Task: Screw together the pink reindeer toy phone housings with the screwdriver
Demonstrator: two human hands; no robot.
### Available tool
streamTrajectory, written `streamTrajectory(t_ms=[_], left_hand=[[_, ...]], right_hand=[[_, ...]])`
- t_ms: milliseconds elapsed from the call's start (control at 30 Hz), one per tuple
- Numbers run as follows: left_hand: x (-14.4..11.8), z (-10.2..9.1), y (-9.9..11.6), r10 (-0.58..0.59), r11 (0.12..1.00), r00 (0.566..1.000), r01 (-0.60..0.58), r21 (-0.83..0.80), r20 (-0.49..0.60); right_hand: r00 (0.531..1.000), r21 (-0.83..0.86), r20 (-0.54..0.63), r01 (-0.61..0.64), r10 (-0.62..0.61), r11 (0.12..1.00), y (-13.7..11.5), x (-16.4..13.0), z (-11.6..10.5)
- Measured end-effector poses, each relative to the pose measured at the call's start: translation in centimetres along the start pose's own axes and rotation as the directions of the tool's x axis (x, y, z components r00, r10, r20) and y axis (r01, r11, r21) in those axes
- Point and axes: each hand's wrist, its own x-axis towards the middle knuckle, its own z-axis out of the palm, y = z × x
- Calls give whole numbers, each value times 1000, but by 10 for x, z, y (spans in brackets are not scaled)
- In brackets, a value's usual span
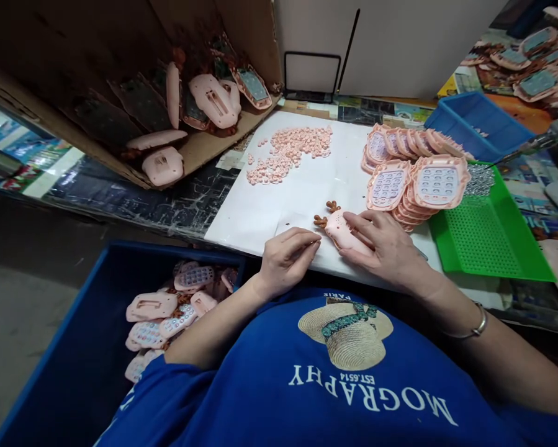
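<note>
My right hand (pixel 385 248) is wrapped over a pink plastic toy shell (pixel 342 231) with brown antlers, which lies face down at the front of the white board (pixel 279 211). Just left of the shell, my left hand (pixel 288 257) is pinched, thumb against fingertips. Whatever sits in that pinch is too small to make out. Small pink plastic pieces (pixel 301 144) lie in a loose pile farther back on the board. Stacked pink shells with printed keypads (pixel 439 181) stand beyond my right hand.
An open cardboard box (pixel 204 162) holds pink shells with green boards at the back left. A blue bin (pixel 85 316) of assembled pink toys is at my left. To the right are a green tray (pixel 488 248) with metal screws (pixel 478 180), a blue tray (pixel 481 124) and an electric screwdriver (pixel 534 144).
</note>
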Motion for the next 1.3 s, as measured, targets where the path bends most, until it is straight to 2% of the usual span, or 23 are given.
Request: streamTrajectory(t_ms=[167, 433, 567, 733, 833, 900, 967, 1033, 1067, 1133, 1233, 1300], left_hand=[[-2, 1, -1, 3, 1000, 1000, -3, 3, 5], [-2, 2, -3, -10, 1000, 999, 9, 27, 36], [-2, 2, -3, -8, 1000, 998, 6, 30, 59], [-3, 2, -4, -5, 1000, 998, 3, 26, 67], [-3, 2, -4, -5, 1000, 997, 4, 20, 71], [-2, 2, -2, -24, 1000, 997, 23, 17, 71], [-2, 1, 0, -101, 995, 993, 101, -8, 57], [-2, 0, 3, -266, 956, 963, 269, -118, 40], [-1, -1, 5, -366, 906, 929, 368, -208, 49], [1, -1, 8, -532, 747, 838, 532, -399, 122], [8, 4, 12, -623, 526, 737, 643, -557, 263], [15, 11, 17, -608, 482, 723, 664, -571, 327]], right_hand=[[998, -45, 14, -65, 66, 997, -5, 2, -1], [987, -90, -33, -157, 155, 983, -11, 3, 0], [988, -143, -27, -153, 151, 978, -16, 3, 1], [989, -308, 49, -116, 138, 944, -24, 4, -1], [990, -339, 89, -77, 114, 937, -24, 4, -1], [990, -335, 105, -53, 94, 941, -22, 4, 1], [993, -316, 91, -39, 71, 948, -19, 3, 5], [998, -278, 40, -41, 54, 960, -15, 1, 10], [999, -251, 3, -47, 49, 967, -14, 0, 11], [997, -188, -72, -56, 43, 981, -14, -2, 12], [984, -85, -176, -31, 16, 996, -20, -3, 9], [971, -47, -239, -2, -9, 999, -28, -4, 5]])
